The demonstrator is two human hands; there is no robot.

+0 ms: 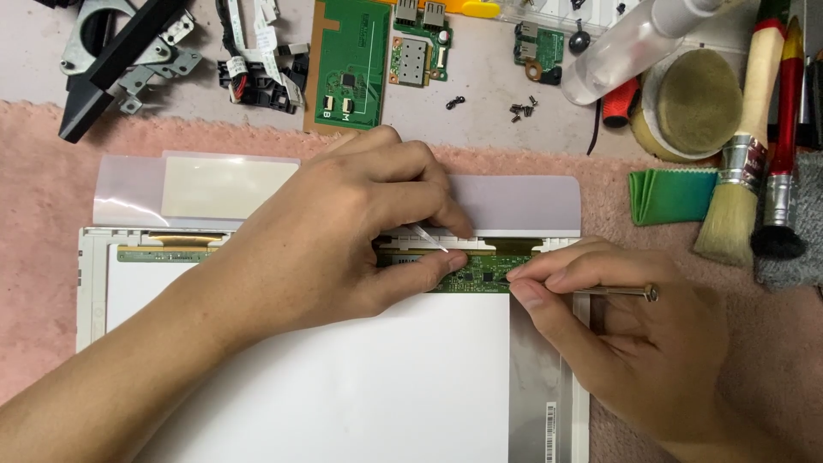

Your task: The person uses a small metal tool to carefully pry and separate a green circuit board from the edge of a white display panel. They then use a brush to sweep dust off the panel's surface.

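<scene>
Pink fleece cloth [51, 197] covers most of the table [489, 94], whose bare grey top shows along the upper edge of the head view. On the cloth lies a white-backed display panel [343, 377], filling the lower centre of the frame, with a narrow green circuit strip [467, 273] along its top edge. The left hand [343, 231] reaches in from the lower left, fingers curled, pinching a thin white strip [426, 237] against the circuit strip. The right hand [617, 334], at the lower right, grips a slim metal tool [613, 291] between thumb and forefinger, its tip touching the circuit strip. Along the top sit a green circuit board [351, 64], a black bracket [116, 56], loose screws [521, 110], and at upper right two brushes [746, 163] beside a folded green cloth [673, 195].
</scene>
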